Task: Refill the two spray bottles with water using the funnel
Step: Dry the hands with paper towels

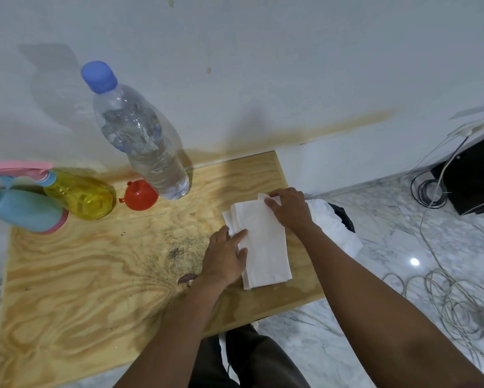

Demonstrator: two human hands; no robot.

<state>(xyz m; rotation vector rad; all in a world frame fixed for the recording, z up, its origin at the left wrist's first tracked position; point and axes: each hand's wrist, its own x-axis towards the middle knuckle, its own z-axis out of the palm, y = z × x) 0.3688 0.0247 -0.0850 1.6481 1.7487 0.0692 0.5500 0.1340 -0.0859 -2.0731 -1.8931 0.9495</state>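
Observation:
A yellow spray bottle (80, 194) and a blue spray bottle (22, 210), both with pink trigger heads, stand at the far left of the wooden table (81, 289). A red funnel (140, 195) lies mouth-down beside them. A tall clear water bottle (143, 141) with a blue cap stands capped behind the funnel. On the table's right side lies a stack of white paper napkins (263, 245). My left hand (225, 257) rests flat on its left edge. My right hand (290, 210) pinches the top corner of the stack.
A white wall runs along the table's far edge. Right of the table, a bin lined with a black bag (344, 217) holds crumpled white paper. Loose cables (445, 289) and a black box (476, 175) lie on the marble floor.

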